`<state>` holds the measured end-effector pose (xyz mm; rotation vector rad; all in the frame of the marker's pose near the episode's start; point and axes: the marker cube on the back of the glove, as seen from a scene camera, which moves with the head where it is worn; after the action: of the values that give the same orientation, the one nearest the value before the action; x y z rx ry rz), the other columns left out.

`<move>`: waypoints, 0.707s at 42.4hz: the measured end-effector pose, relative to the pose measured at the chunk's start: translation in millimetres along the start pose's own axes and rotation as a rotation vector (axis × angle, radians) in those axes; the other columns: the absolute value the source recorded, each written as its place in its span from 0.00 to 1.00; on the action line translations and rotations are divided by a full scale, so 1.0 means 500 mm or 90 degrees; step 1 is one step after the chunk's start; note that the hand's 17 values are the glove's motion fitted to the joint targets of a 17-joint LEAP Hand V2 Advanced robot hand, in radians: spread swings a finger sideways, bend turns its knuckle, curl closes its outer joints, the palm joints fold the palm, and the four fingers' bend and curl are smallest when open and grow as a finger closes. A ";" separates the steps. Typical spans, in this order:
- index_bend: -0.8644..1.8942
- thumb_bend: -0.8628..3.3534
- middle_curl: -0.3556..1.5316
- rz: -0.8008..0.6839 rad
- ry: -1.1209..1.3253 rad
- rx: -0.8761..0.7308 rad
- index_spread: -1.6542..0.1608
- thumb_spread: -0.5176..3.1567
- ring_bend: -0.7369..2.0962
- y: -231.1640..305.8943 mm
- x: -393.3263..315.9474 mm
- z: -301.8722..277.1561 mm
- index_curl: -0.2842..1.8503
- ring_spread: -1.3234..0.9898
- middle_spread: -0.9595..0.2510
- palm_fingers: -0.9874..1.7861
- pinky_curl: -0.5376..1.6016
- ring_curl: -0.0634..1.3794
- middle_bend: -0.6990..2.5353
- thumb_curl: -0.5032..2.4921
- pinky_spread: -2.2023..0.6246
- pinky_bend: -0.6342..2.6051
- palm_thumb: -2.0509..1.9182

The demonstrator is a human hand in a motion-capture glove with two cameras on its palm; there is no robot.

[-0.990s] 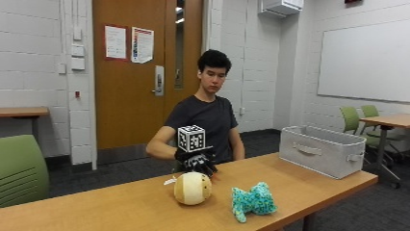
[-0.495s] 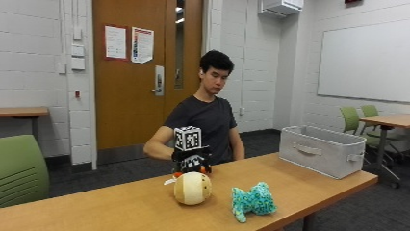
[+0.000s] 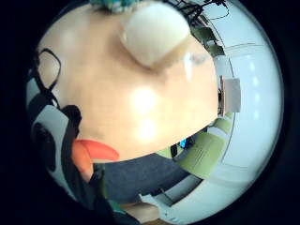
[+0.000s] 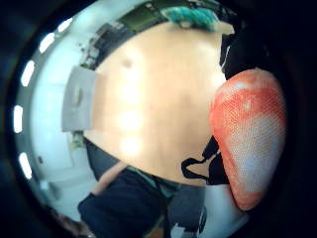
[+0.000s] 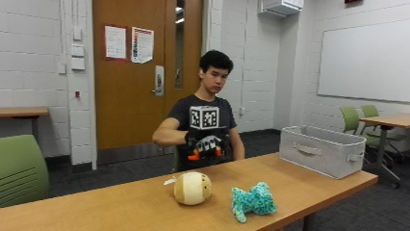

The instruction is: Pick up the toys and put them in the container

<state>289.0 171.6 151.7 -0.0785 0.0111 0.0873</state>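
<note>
Two toys on the worktop, both near its front edge: round cream plush ball toward the middle, teal plush toy just beside it on the side nearer the container, apart from the ball. Neither touched, neither lifted. Grey fabric container at the far end of the worktop, by its corner, open top up, handle facing the toys; well apart from both, so each toy likely needs a carry along the worktop. Gloved right hand raised above the back edge, palm turned down over the wood, poised on the ball's side rather than the teal toy's; probably lined up to drop onto the ball first. Fingers hanging loosely, orange tips pointing down, pinching nothing. Confirmed from the palm: little-finger side shows the cream ball lying on bare wood some way off, with an orange fingertip free in the air; thumb side shows the orange-tipped thumb close to the lens, the teal toy at the far edge of the wood. Task not yet begun, judging by both toys outside the container.
</note>
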 end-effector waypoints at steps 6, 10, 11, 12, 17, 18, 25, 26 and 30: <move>0.36 0.26 0.55 0.002 -0.008 0.043 0.71 0.39 0.70 -0.075 -0.050 -0.139 0.14 0.39 0.46 0.74 0.46 0.45 0.48 0.35 0.62 0.49 0.68; 0.36 0.26 0.55 -0.016 -0.005 0.083 0.70 0.39 0.70 -0.120 -0.102 -0.224 0.13 0.39 0.46 0.74 0.46 0.44 0.47 0.36 0.62 0.49 0.68; 0.36 0.26 0.55 -0.022 -0.004 0.092 0.70 0.39 0.70 -0.130 -0.119 -0.245 0.13 0.39 0.46 0.74 0.46 0.44 0.47 0.37 0.62 0.49 0.68; 0.36 0.26 0.55 -0.027 -0.004 0.100 0.70 0.39 0.69 -0.141 -0.136 -0.266 0.13 0.39 0.46 0.73 0.46 0.43 0.46 0.37 0.62 0.49 0.68; 0.36 0.26 0.55 -0.053 -0.007 0.124 0.69 0.38 0.68 -0.186 -0.234 -0.349 0.13 0.39 0.45 0.73 0.46 0.42 0.45 0.38 0.62 0.49 0.68; 0.37 0.25 0.54 -0.059 -0.008 0.128 0.69 0.38 0.68 -0.194 -0.256 -0.363 0.13 0.39 0.45 0.73 0.45 0.42 0.44 0.38 0.62 0.49 0.68; 0.37 0.25 0.55 -0.098 -0.014 0.150 0.68 0.38 0.68 -0.237 -0.422 -0.444 0.13 0.39 0.44 0.74 0.45 0.41 0.43 0.40 0.62 0.48 0.68; 0.37 0.25 0.55 -0.104 -0.017 0.151 0.68 0.38 0.68 -0.240 -0.445 -0.452 0.13 0.39 0.44 0.74 0.45 0.40 0.43 0.40 0.62 0.48 0.68; 0.37 0.25 0.55 -0.154 -0.039 0.153 0.68 0.38 0.68 -0.254 -0.561 -0.485 0.13 0.39 0.44 0.75 0.45 0.40 0.42 0.41 0.62 0.48 0.68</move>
<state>19.1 2.1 -76.1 0.1630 -0.0498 -0.1532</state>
